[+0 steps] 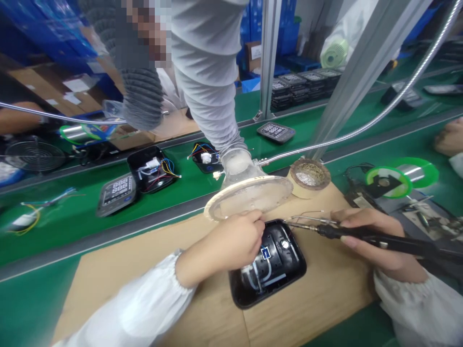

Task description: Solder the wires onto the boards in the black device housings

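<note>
A black plastic housing (289, 262) lies open side up on the cardboard (318, 299), with white tubing, a small blue part and a round silver part inside. My left hand (240, 238) is closed over its upper left edge; whatever the fingers pinch is hidden. In my right hand (379, 233) is a black soldering iron (365, 235), its tip pointing left to the housing's upper right rim. A thin metal tube or wire runs beside the iron's tip. Whether the tip touches anything is too small to tell.
Just behind the housing hangs a fume hose (213, 82) with a wide clear hood (253, 195). A tape roll holding a silvery mesh (309, 178) stands right of it. Solder spools (388, 182) sit further right. Wired housings (152, 168) and display panels (117, 193) lie on the green belt.
</note>
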`<move>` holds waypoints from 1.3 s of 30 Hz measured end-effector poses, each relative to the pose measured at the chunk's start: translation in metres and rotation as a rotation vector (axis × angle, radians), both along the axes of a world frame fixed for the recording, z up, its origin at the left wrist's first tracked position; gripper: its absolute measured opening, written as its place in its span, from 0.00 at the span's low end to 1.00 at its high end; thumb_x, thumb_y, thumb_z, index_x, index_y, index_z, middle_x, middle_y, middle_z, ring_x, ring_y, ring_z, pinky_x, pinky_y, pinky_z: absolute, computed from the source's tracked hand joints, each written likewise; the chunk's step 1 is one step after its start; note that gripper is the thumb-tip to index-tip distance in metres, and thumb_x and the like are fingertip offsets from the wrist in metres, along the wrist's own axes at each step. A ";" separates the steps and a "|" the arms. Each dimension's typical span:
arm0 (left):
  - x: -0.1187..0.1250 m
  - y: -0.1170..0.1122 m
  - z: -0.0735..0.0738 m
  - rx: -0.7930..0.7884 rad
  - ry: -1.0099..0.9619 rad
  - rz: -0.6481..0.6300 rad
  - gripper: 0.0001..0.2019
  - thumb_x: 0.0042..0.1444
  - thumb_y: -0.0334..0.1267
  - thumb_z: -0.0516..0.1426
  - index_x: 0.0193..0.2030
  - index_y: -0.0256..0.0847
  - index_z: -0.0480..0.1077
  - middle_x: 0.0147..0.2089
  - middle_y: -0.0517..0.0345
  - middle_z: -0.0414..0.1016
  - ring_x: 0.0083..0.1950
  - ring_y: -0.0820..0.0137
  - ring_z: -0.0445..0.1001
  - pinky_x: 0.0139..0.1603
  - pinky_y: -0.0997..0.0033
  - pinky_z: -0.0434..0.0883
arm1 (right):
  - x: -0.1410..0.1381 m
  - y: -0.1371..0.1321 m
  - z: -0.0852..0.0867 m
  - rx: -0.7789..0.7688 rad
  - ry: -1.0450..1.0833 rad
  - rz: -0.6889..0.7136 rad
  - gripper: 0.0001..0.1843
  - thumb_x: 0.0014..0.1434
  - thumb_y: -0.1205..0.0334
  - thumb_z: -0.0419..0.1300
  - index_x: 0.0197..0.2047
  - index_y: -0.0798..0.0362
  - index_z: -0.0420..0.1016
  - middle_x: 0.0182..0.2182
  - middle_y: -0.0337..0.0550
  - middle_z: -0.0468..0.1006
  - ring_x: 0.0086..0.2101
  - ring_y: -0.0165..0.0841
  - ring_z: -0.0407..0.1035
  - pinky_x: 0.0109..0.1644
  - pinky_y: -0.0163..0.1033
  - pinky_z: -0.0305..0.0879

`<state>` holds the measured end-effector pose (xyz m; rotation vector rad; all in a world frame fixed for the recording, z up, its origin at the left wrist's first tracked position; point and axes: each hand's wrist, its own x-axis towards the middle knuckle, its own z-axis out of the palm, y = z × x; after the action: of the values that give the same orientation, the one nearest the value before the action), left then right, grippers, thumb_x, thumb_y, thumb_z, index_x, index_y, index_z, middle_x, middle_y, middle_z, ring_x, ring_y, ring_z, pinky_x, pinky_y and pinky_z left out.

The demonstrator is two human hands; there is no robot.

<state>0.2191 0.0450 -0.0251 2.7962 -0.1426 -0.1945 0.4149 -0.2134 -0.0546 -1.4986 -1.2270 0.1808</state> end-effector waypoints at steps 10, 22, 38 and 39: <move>0.004 0.001 -0.012 -0.053 -0.110 0.023 0.12 0.68 0.32 0.48 0.36 0.36 0.72 0.38 0.49 0.76 0.38 0.64 0.76 0.42 0.64 0.73 | 0.011 0.002 -0.007 0.156 -0.099 -0.748 0.11 0.59 0.52 0.69 0.39 0.48 0.76 0.36 0.43 0.77 0.35 0.40 0.72 0.41 0.47 0.71; 0.005 -0.002 -0.021 0.032 -0.209 0.021 0.13 0.66 0.32 0.48 0.36 0.36 0.72 0.36 0.46 0.78 0.35 0.64 0.76 0.37 0.65 0.71 | 0.014 0.022 -0.032 0.013 -0.406 -0.654 0.14 0.64 0.47 0.62 0.38 0.49 0.74 0.34 0.43 0.78 0.35 0.39 0.75 0.41 0.45 0.74; -0.007 -0.014 -0.001 0.122 -0.425 -0.171 0.12 0.66 0.40 0.50 0.33 0.44 0.71 0.40 0.50 0.80 0.45 0.62 0.77 0.48 0.59 0.75 | 0.028 0.018 -0.038 -0.128 -0.293 -0.826 0.26 0.58 0.33 0.57 0.43 0.47 0.75 0.38 0.48 0.80 0.39 0.53 0.76 0.42 0.57 0.74; -0.015 -0.011 0.004 0.116 -0.462 -0.224 0.13 0.65 0.43 0.52 0.29 0.47 0.69 0.38 0.54 0.80 0.43 0.64 0.77 0.47 0.60 0.75 | 0.028 0.017 -0.038 -0.129 -0.286 -0.817 0.26 0.58 0.33 0.57 0.44 0.46 0.74 0.39 0.48 0.80 0.39 0.55 0.76 0.42 0.60 0.74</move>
<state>0.2040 0.0345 -0.0212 2.8862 -0.5696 0.4086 0.4427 -0.1964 -0.0922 -2.0688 -0.7330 -0.5206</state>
